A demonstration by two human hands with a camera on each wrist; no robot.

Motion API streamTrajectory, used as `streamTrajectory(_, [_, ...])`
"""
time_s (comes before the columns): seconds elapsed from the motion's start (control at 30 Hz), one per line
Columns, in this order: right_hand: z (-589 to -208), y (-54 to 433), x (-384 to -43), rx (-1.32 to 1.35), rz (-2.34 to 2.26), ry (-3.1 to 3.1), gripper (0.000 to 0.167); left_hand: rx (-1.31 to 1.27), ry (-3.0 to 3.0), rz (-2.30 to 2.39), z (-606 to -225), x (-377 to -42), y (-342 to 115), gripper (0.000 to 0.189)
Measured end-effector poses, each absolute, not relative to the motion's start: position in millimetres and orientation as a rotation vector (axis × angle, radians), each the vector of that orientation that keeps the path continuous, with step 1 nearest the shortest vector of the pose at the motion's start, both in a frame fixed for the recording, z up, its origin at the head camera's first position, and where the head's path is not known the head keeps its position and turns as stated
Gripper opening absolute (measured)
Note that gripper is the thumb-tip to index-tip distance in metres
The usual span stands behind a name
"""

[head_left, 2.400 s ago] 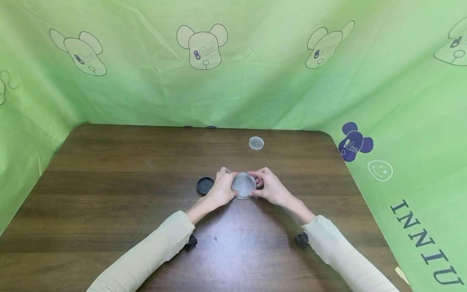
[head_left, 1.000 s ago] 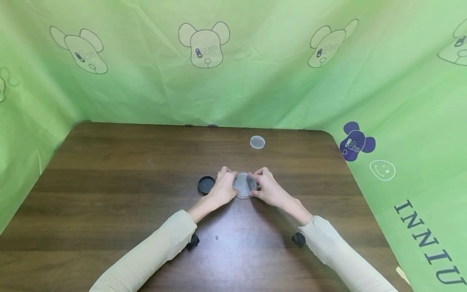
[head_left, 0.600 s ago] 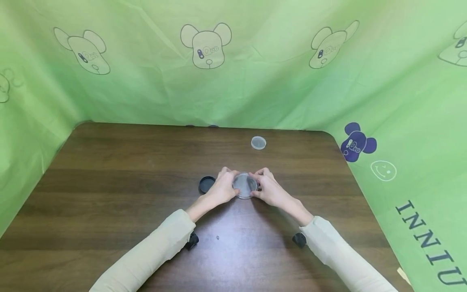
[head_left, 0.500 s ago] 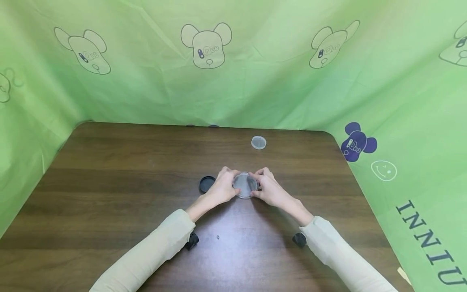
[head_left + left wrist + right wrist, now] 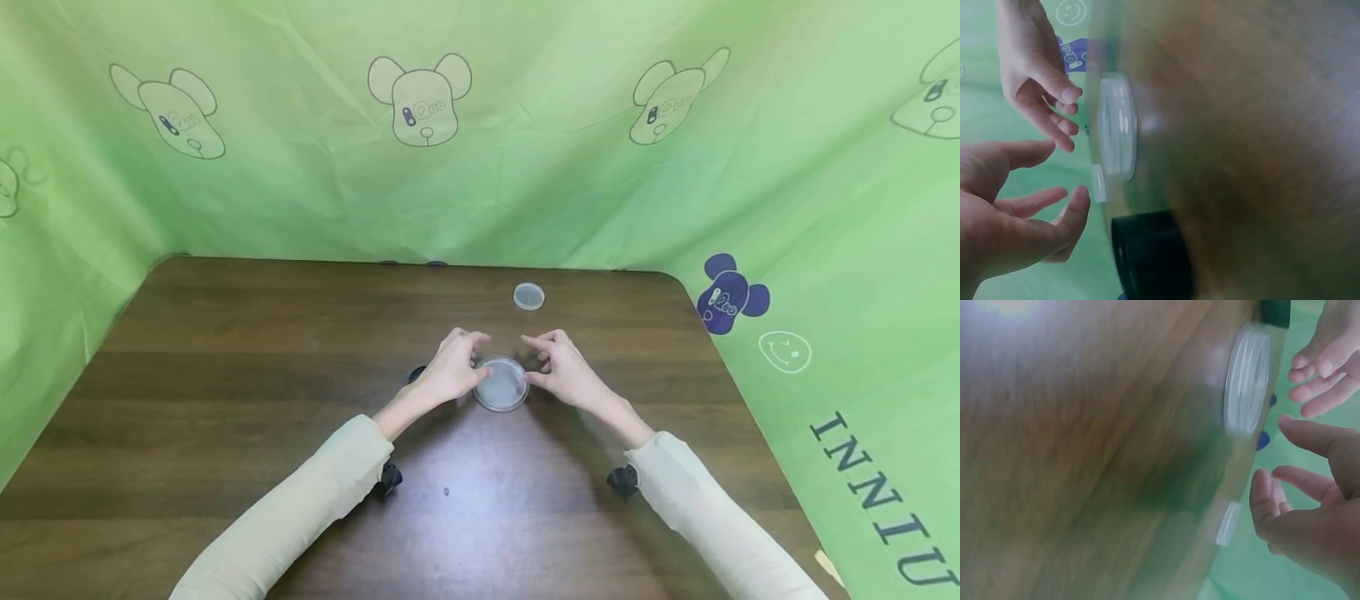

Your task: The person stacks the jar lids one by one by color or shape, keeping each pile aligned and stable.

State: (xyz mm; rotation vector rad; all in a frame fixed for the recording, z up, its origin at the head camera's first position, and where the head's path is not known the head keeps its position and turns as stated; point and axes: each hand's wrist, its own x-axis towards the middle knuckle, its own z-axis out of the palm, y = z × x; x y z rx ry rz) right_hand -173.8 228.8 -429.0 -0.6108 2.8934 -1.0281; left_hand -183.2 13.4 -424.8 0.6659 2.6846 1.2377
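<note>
A clear round petri dish (image 5: 504, 392), covered, sits flat on the table. My left hand (image 5: 452, 365) hovers above its left side, thumb and fingers spread apart with nothing between them. On the other side, my right hand (image 5: 567, 371) is likewise raised and loosely curved, holding nothing. Both wrist views show a gap between the hands and the petri dish (image 5: 1118, 127). Close by on the left stands a short black cylindrical container (image 5: 1154, 256); the left hand mostly hides it in the head view.
A smaller clear round dish (image 5: 528, 297) lies near the back edge of the wooden table (image 5: 262, 333). A tiny dark speck (image 5: 446, 492) is on the tabletop in front. Green printed cloth (image 5: 300, 200) hangs behind and along both sides.
Both hands have let go of the petri dish and lifted off it, their fingers spreading. The dish stays in place, and the left hand now covers more of the black container.
</note>
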Motion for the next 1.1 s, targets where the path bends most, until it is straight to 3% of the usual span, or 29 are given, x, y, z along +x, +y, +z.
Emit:
streamTrajectory(0.57, [-429, 267, -216, -0.462, -1.062, 2.869, 0.059, 0.600, 2.619, 1.149, -415, -237, 43, 0.048])
streamTrajectory(1.1, [-434, 262, -261, -0.400, -1.134, 2.838, 0.056, 0.481, 2.650, 1.060, -425, -282, 53, 0.051])
